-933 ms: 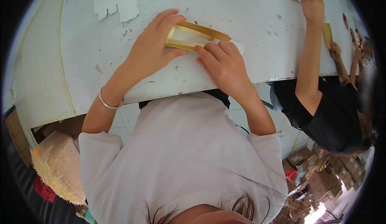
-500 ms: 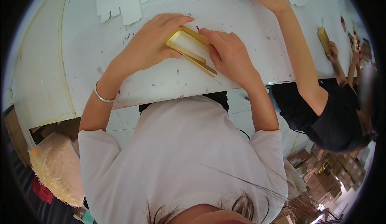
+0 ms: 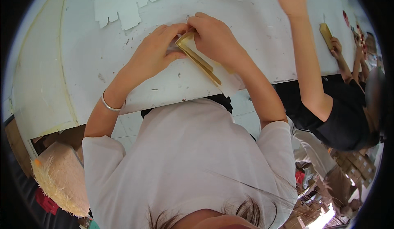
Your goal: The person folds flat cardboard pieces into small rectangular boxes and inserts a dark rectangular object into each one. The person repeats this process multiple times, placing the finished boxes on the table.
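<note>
A gold folded-card box (image 3: 201,64) slants across the white table in front of me, its long side panels running toward the table's near edge. My left hand (image 3: 154,50), with a silver bangle on the wrist, is closed on the box's far left end, thumb below and fingers above. My right hand (image 3: 215,38) reaches over the box, its thumb and fingertips pinched on the far end close to the left fingertips. The right hand and forearm hide part of the box's right side.
White die-cut card sheets (image 3: 127,7) lie at the far left of the table (image 3: 90,60). To my right, a co-worker's arm (image 3: 305,56) stretches over the table. Farther right, another person's hand holds a gold box (image 3: 326,36). A carton with yellow shreds (image 3: 61,171) stands low left.
My right hand has moved from the box's right side to its far left end, beside my left fingers. The co-worker's hand has shifted farther away and slightly right.
</note>
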`<state>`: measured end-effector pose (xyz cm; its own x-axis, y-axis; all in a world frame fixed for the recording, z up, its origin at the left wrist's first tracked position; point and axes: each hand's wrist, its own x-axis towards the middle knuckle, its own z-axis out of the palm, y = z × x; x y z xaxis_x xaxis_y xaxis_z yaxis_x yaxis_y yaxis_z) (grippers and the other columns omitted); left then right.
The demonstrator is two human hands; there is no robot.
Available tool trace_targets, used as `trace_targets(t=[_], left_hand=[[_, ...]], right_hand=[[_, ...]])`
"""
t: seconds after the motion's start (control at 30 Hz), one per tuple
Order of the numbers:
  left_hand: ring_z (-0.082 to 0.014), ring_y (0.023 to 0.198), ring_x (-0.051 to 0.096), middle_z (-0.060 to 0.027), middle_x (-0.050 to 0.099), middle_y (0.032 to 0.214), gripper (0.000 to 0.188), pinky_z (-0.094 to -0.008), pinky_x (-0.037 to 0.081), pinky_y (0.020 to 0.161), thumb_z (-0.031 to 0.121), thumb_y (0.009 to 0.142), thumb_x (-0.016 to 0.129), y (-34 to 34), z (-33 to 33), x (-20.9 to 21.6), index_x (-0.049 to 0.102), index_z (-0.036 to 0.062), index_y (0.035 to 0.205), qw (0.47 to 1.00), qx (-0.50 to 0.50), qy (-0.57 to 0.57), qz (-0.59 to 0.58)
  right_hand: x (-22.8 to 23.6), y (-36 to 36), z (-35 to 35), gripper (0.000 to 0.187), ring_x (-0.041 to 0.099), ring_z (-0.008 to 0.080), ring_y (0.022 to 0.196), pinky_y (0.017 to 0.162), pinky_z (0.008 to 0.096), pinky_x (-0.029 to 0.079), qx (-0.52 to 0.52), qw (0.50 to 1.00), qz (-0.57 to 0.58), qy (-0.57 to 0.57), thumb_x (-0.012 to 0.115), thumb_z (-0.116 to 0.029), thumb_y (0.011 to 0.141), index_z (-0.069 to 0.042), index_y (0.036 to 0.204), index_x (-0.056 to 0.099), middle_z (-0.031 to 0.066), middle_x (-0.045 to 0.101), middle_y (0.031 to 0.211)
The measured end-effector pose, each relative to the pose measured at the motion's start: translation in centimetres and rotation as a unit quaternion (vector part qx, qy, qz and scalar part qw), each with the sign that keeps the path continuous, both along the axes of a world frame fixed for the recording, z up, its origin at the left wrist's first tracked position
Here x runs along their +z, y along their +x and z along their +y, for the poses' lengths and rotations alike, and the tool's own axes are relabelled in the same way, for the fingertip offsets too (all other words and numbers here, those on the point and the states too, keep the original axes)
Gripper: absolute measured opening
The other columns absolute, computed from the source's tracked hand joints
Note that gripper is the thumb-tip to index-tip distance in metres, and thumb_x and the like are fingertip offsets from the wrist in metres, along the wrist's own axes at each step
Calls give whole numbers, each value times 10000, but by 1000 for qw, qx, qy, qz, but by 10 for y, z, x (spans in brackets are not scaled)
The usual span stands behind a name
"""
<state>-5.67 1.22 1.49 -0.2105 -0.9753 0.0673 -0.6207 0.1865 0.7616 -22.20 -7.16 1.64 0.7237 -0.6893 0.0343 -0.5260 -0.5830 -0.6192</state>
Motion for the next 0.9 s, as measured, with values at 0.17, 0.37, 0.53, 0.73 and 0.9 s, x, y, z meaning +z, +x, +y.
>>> trace_targets(t=[0.17,0.37,0.53,0.73,0.9], left_hand=[[-261,939,531,-62,583,1019,554,-363,454,799,94,726,743,-2,-6,0,474,87,1210,999,-14,-25,-24],[-291,1108,474,-104,478,1284,821,-397,407,930,225,635,820,-8,-2,11,406,99,1332,997,-19,-25,-71],[-249,1105,453,-84,386,1388,752,-394,380,927,280,607,817,-8,19,17,510,182,1287,965,-55,-156,-204],[-217,933,531,-52,537,1218,530,-363,422,817,221,626,787,-16,56,1,630,173,1129,938,-69,-265,-212],[-195,849,564,-67,589,1094,312,-309,460,726,164,678,738,-36,52,-5,619,86,955,963,-154,-180,-131]], right_hand=[[-3,8,6,108,564,319,744,644,389,458,-53,998,-3,-29,490,52,752,-16,802,557,114,569,825],[-11,12,1,131,607,309,742,616,393,490,-93,994,9,-49,597,-52,731,-27,856,567,124,573,849],[10,-14,8,441,545,284,719,682,334,478,-93,987,-116,68,474,28,804,-108,1220,521,137,542,1050],[30,-81,20,575,563,307,822,743,353,479,96,994,-13,56,536,99,716,-144,1237,533,137,530,1080],[15,-95,38,485,557,266,923,799,363,476,185,981,5,-54,626,97,665,-103,1107,627,94,572,1047]])
